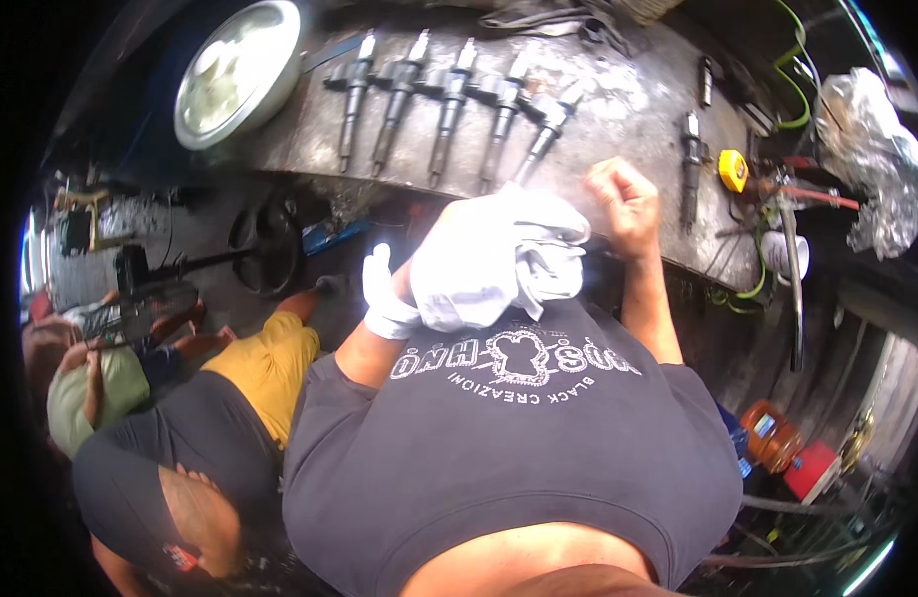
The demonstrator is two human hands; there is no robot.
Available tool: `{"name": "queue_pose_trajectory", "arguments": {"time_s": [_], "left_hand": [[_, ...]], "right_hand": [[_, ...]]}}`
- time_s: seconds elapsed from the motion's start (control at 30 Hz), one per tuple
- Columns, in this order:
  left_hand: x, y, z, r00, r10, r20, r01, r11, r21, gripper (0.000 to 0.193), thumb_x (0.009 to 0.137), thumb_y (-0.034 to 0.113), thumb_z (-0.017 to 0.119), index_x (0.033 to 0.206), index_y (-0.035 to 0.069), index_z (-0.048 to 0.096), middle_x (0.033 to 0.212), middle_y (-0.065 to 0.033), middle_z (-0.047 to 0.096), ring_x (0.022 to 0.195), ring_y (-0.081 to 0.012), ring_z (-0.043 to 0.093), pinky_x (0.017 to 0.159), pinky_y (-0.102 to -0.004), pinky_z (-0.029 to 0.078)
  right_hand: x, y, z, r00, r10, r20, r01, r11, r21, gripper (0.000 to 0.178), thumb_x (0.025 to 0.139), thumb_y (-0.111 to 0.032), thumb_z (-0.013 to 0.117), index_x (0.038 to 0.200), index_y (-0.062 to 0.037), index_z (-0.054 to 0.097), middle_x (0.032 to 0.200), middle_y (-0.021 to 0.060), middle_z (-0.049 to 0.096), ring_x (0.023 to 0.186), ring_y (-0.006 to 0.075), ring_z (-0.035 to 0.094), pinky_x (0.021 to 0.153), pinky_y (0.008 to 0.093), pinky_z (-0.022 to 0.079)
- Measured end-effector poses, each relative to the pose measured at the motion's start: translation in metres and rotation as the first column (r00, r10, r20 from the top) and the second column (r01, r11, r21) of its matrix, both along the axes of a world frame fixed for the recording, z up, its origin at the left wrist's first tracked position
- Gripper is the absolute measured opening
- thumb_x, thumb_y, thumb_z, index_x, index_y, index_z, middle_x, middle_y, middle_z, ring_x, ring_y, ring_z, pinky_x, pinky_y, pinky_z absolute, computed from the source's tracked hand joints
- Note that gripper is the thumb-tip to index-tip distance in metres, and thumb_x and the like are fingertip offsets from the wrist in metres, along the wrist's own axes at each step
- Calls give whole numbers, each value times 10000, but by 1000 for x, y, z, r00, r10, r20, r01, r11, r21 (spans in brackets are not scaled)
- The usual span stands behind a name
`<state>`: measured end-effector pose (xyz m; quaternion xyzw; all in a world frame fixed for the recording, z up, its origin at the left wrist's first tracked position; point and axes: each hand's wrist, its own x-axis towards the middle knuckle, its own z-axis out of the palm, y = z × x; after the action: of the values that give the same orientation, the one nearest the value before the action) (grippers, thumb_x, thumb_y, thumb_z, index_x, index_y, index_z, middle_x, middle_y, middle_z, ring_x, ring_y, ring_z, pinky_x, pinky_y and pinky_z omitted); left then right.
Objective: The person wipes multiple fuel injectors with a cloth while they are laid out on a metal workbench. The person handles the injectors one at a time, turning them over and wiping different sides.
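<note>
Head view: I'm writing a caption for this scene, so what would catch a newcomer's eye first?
Probably the left hand, bright white in its glove, at mid-picture near the dark shirt, with the bare, curled right hand beside it. Next, the row of five dark metal parts lying along the upper middle of the bench. A small yellow tape measure stands out toward the bench's right end.

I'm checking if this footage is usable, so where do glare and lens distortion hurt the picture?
Head view: the white glove is overexposed, many folds washed out; head view: glare whitens part of the workbench just right of the row of metal parts; head view: the fisheye lens curves the workbench's near edge, and the picture's corners fall to black.
</note>
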<state>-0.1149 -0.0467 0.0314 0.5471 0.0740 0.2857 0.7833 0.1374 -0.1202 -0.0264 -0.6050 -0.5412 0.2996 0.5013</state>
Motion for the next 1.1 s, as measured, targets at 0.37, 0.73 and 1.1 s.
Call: {"name": "queue_pose_trajectory", "arguments": {"time_s": [0.37,0.73,1.1], "left_hand": [[121,-33,1,986,-157,54,130,933,335,519,745,206,699,1175,-11,507,1140,-158,544,1086,-293,507,910,-364,399],[151,-74,-58,962,-38,-272,30,999,-32,491,796,76,667,1243,-1,481,1172,-120,555,1038,-183,559,912,-314,441],[149,-81,-41,928,189,-322,-152,979,135,671,742,156,705,1317,22,386,1309,-111,403,1142,-198,447,962,-340,368]], "right_hand": [[-1,-107,2,336,-77,-939,24,997,-73,397,796,-192,672,1106,19,541,1015,91,623,888,163,604,808,296,478],[25,-123,7,944,-238,-229,189,958,-217,250,803,-103,592,1036,-18,617,956,90,642,847,189,615,774,309,481],[56,-80,-4,972,23,-235,-17,1000,26,359,756,-98,630,1094,3,562,1022,144,616,943,255,597,812,368,477]]}}
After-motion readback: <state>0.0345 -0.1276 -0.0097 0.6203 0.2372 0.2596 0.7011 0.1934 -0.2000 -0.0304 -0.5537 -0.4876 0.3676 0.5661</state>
